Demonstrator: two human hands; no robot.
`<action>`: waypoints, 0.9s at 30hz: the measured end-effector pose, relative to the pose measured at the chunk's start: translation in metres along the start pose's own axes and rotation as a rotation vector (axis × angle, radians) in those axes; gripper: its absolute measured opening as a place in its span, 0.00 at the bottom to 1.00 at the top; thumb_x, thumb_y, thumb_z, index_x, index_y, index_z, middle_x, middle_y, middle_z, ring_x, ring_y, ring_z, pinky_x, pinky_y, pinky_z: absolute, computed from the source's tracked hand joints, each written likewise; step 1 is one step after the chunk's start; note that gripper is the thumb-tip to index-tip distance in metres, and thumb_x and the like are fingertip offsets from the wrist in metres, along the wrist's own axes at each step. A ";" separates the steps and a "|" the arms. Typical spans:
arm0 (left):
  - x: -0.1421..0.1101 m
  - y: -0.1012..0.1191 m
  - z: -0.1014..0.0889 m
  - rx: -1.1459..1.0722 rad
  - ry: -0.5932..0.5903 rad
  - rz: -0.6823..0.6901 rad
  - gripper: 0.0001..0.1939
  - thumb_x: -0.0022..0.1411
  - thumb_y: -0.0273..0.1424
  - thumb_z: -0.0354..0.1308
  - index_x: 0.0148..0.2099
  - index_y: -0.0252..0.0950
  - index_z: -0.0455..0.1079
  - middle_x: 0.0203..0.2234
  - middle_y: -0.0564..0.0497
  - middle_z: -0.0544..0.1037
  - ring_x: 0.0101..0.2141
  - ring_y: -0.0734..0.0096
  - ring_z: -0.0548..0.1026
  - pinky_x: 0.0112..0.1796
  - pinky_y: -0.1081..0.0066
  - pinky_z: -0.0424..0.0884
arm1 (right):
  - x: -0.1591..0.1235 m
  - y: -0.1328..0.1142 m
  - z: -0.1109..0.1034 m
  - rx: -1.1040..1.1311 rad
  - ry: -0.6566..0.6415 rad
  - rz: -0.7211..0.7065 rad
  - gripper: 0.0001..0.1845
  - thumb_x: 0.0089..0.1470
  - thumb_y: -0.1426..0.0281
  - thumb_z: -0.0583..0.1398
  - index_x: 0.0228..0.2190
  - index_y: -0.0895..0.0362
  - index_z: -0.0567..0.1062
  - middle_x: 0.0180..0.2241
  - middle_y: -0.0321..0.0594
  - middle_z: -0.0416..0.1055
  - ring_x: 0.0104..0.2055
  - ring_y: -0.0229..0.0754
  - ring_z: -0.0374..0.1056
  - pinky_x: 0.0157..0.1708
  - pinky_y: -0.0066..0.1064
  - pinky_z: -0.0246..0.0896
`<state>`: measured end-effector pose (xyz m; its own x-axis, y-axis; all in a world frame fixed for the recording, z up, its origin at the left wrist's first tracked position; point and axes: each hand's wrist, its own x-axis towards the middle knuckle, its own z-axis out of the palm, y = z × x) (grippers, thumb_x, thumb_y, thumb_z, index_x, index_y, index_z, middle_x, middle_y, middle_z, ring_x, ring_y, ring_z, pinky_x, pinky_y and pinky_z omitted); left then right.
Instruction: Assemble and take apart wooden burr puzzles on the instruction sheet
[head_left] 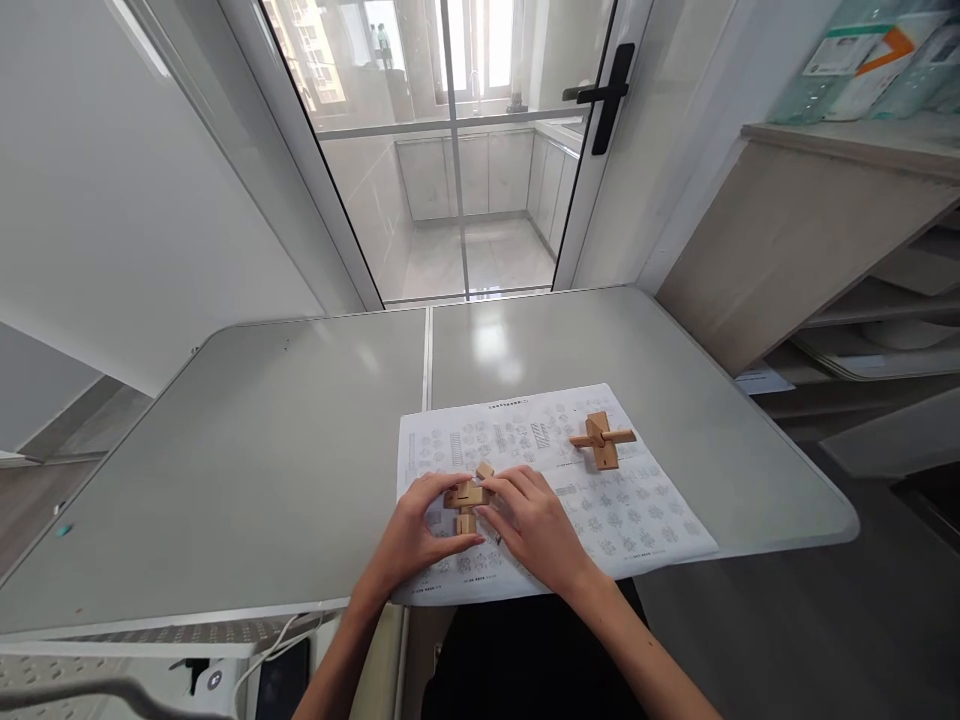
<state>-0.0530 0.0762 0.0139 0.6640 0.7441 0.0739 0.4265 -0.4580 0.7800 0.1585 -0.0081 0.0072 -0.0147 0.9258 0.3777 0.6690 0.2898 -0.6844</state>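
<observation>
Cloth [532,660], black, covers the lap at the bottom edge, between the two bare forearms. To its left, under the table edge, a white cable [274,648] lies beside a dark flat object [283,680] too partly seen to name. Just above the lap, the left hand [411,530] is clamped on a cluster of wooden blocks [466,523], thumb at the near side and fingers at the far side. The right hand [538,520] pinches the right end of the same cluster between thumb and fingertips. One small block [485,469] shows just past the fingers; whether it is joined cannot be told. The cluster sits over the near left part of a printed sheet [675,540] on the grey table [262,450]. Farther right on the sheet, apart from both hands, rests a wooden piece [604,455] with crossing sticks. Plastic bottles [840,65] stand on a shelf [847,140] at right. Beyond the table is a glass door [457,215] with a black handle [613,98].
</observation>
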 end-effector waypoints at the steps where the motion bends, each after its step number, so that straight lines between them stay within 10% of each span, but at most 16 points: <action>1: 0.000 0.000 0.000 -0.002 0.000 0.003 0.33 0.57 0.44 0.74 0.62 0.45 0.71 0.53 0.46 0.79 0.52 0.54 0.76 0.55 0.54 0.74 | 0.002 -0.002 0.001 0.007 -0.017 0.001 0.08 0.68 0.71 0.60 0.48 0.51 0.75 0.43 0.44 0.77 0.47 0.51 0.72 0.47 0.46 0.72; 20: 0.003 0.002 0.004 0.100 0.075 0.067 0.24 0.61 0.36 0.71 0.57 0.45 0.71 0.50 0.47 0.78 0.52 0.55 0.75 0.54 0.55 0.74 | -0.004 -0.053 0.002 0.304 0.120 0.254 0.07 0.68 0.64 0.59 0.36 0.51 0.73 0.32 0.39 0.75 0.34 0.46 0.72 0.35 0.36 0.68; 27: 0.005 0.002 0.003 0.167 0.104 0.078 0.30 0.58 0.43 0.73 0.59 0.45 0.70 0.54 0.46 0.77 0.56 0.52 0.74 0.56 0.51 0.73 | -0.013 -0.014 -0.015 0.229 0.337 0.384 0.12 0.70 0.58 0.58 0.42 0.53 0.75 0.37 0.43 0.77 0.36 0.46 0.72 0.35 0.36 0.71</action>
<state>-0.0472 0.0779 0.0138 0.6354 0.7457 0.2007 0.4782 -0.5840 0.6559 0.1605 -0.0279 0.0212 0.4623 0.8571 0.2273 0.4006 0.0268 -0.9159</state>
